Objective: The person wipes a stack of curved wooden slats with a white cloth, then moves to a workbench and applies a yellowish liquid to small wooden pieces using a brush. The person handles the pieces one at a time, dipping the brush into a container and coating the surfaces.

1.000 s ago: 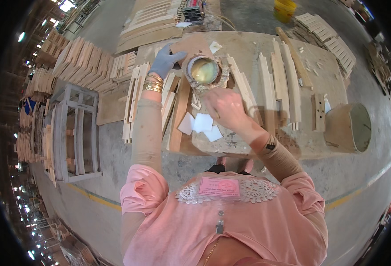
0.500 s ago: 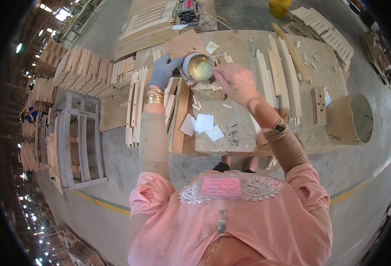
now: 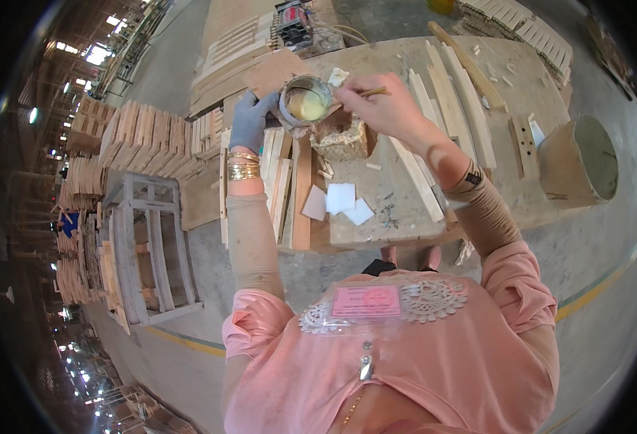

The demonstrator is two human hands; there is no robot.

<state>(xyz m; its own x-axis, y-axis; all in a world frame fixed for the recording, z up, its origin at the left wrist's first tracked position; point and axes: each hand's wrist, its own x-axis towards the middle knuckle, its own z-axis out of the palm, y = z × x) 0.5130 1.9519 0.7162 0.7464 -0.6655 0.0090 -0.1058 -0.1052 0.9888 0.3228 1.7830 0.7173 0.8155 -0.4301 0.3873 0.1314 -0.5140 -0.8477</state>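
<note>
My left hand (image 3: 252, 121), in a grey-blue glove, grips the side of a round can (image 3: 305, 82) with pale yellowish liquid inside. The can is tipped so that its mouth faces me. Bare, my right hand (image 3: 383, 105) pinches a thin wooden stick (image 3: 375, 92) beside the can's right rim; its lower end is hidden by the fingers. Just below the can is a rough block (image 3: 344, 139) crusted with dried drips. White square pads (image 3: 341, 197) lie nearer to me on the worktable (image 3: 405, 210).
Wooden strips (image 3: 470, 101) lie at the right of the table, near a drilled wood block (image 3: 524, 148) and a large bucket (image 3: 561, 163). More wood pieces (image 3: 301, 195) lie left of the pads. A grey frame rack (image 3: 127, 246) and stacked wood parts (image 3: 145, 141) stand at left.
The can has moved slightly left and its inside shows differently. My right hand has shifted up and right, with the stick now nearer the can's rim. The whole view has turned a little.
</note>
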